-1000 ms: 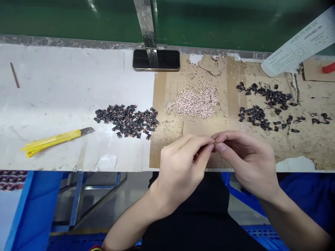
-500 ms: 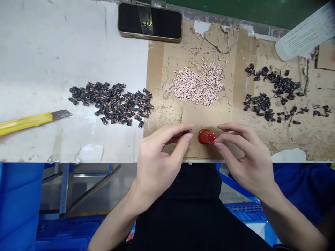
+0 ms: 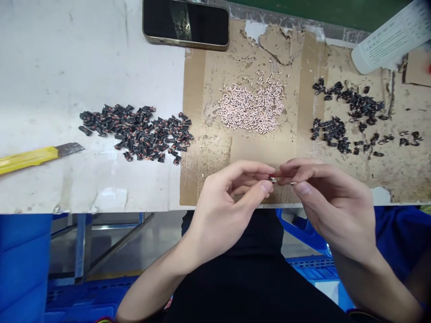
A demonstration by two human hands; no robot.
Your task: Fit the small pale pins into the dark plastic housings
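Note:
My left hand (image 3: 232, 206) is closed in a pinch on a small black part (image 3: 272, 179), whose shiny end shows past the fingertips. Close to its right, thumb and fingers of my right hand (image 3: 336, 206) pinch a tiny pale metal piece (image 3: 293, 183). The two hands almost meet above the front edge of the cardboard. Behind them the red cup is almost wholly hidden. Beyond lies a pile of tiny pinkish metal pieces (image 3: 251, 110). Small black parts with coppery ends (image 3: 141, 134) are heaped at left, and more dark parts (image 3: 362, 105) lie scattered at right.
A yellow utility knife (image 3: 30, 159) lies at the left with its blade out. At the back edge rests a phone (image 3: 186, 27). A white printed bottle (image 3: 387, 42) lies at the far right. The cardboard (image 3: 198, 166) is worn, with torn patches.
The left hand has moved right with the black part, near the right hand. The right hand has lifted its tiny piece away from the red cup, which the hands now cover.

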